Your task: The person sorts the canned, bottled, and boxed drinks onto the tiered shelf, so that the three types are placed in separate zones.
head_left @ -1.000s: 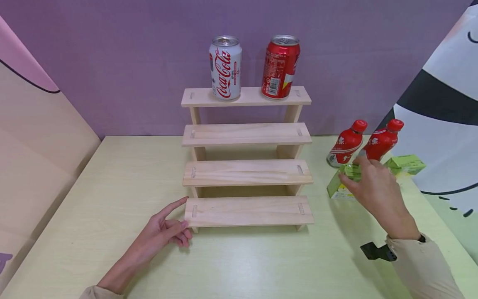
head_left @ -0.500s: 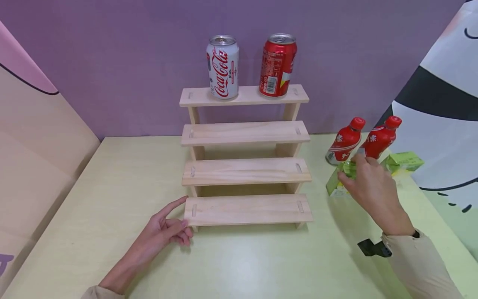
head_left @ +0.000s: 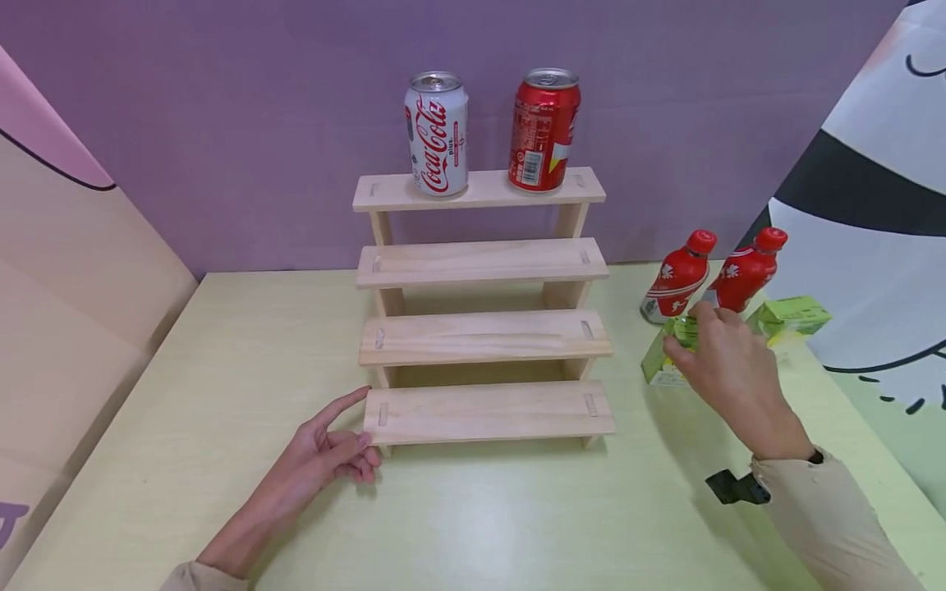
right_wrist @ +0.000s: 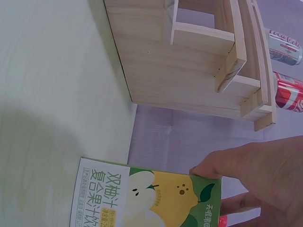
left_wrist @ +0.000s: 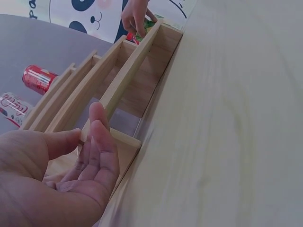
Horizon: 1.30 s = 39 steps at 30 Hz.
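Observation:
A four-step wooden display rack (head_left: 484,414) stands in the middle of the table. My left hand (head_left: 318,455) holds the left end of its lowest step, and in the left wrist view the thumb and fingers pinch the board's end. To the right of the rack, my right hand (head_left: 732,377) grips the top of an upright green juice carton (head_left: 654,365) from above. The right wrist view has the carton's printed side (right_wrist: 156,196), with yellow and white fruit, thumb on its upper edge. A white cola can (head_left: 436,135) and a red cola can (head_left: 545,131) stand on the top step.
Two red bottles (head_left: 676,279) with red caps stand behind the gripped carton. A second green carton (head_left: 791,316) is right of my right hand, partly hidden. A purple backdrop (head_left: 296,148) rises behind the table (head_left: 185,410), with printed panels at both sides.
The whole head view has shifted slightly, moving the rack, cans, bottles and right hand a little to the left. Both hands keep their holds on the rack and the carton.

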Available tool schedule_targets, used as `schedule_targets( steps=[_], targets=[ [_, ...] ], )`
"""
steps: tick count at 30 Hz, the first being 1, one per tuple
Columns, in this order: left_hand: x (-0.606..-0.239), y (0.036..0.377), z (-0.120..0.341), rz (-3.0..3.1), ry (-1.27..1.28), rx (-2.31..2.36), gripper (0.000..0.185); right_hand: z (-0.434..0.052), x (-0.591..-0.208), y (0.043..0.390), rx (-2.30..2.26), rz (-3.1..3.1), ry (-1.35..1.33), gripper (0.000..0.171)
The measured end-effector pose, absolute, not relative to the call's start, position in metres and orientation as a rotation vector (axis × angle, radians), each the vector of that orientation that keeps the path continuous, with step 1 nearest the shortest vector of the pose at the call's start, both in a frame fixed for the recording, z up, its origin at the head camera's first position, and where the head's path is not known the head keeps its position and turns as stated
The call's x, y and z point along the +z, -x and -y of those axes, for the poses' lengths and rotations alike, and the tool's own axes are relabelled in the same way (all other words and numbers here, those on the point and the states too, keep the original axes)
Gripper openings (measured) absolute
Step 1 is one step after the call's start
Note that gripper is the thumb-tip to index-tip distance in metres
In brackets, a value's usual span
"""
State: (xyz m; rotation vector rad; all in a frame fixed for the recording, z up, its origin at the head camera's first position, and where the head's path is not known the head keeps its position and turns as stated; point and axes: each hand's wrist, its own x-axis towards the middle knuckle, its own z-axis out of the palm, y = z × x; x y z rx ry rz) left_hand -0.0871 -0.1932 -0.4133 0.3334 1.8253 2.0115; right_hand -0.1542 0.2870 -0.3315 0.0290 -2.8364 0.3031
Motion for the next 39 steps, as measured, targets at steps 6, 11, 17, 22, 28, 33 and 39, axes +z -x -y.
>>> schedule_targets(
  steps=[6,11,17,22,28,33,39],
  targets=[
    [-0.414,0.087,0.193,-1.814,-0.351,2.022,0.062,-0.288,-0.331,0.154,0.314,2.826,-0.033,0.05],
    [-0.414,0.088,0.193,-1.813,-0.331,2.018,0.062,-0.288,-0.33,0.153,0.346,2.813,-0.04,0.049],
    [-0.413,0.087,0.193,-1.815,-0.329,2.016,0.063,-0.285,-0.324,0.151,0.385,2.756,-0.059,0.047],
    [-0.412,0.087,0.194,-1.837,-0.304,2.005,0.062,-0.279,-0.312,0.146,0.391,2.688,-0.078,0.043],
    [-0.412,0.088,0.193,-1.855,-0.269,1.985,0.062,-0.273,-0.301,0.141,0.405,2.686,-0.056,0.045],
    [-0.411,0.088,0.193,-1.848,-0.263,1.99,0.061,-0.267,-0.295,0.136,0.405,2.663,-0.058,0.045],
    [-0.413,0.087,0.193,-1.839,-0.287,2.001,0.061,-0.261,-0.286,0.132,0.412,2.549,-0.144,0.038]
  ],
)
